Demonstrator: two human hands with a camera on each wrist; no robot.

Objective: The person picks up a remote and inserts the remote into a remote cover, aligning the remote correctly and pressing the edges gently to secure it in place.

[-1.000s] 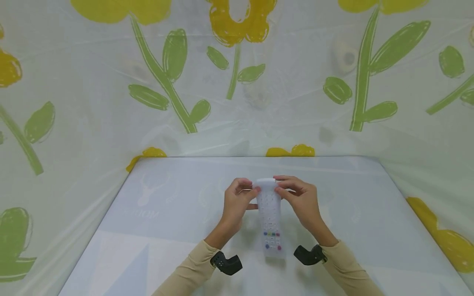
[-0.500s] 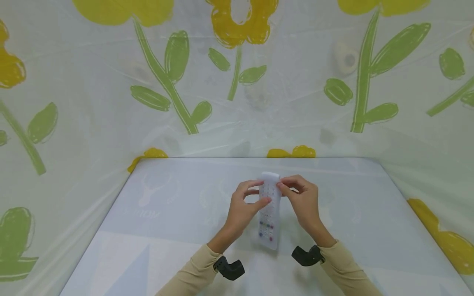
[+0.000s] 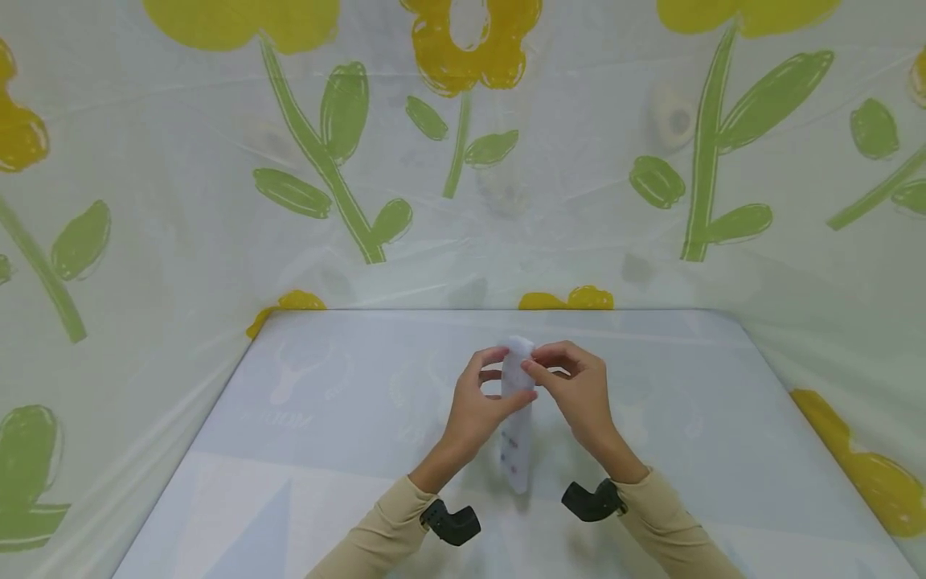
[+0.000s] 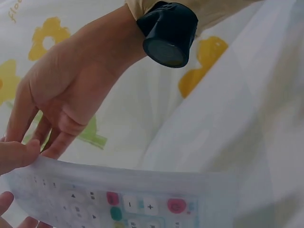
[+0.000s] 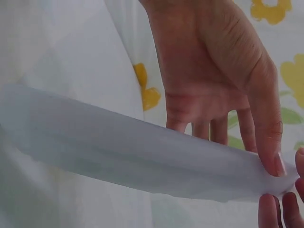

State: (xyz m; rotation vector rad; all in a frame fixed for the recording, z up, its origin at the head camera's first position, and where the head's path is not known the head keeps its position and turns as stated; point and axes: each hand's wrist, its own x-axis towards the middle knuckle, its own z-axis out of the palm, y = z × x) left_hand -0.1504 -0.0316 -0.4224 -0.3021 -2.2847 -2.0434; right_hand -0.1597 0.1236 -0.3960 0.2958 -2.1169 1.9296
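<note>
While its far end is being pinched, the white remote (image 3: 515,450) is showing mostly its narrow side

Left hand (image 3: 473,410) is gripping the remote between thumb and fingers, thumb lying across the near side; right hand (image 3: 579,394) is pinching the far end from the other side, fingertips close to the left hand's; remote is sitting between them over the table (image 3: 325,442), running fore-and-aft; can't tell if it is touching the tabletop. Buttons (image 4: 150,206) are showing in the left wrist view, a blank side in the right; a thin milky cover (image 4: 142,179) seems to be lying over them. Step looks like adjusting that far end; for a good job, left hand should be steadying while right fingers are working lightly; pressing edges rather than buttons seems wise; no fingers are supporting the near end, so loosening both grips together would be risking a drop.
</note>
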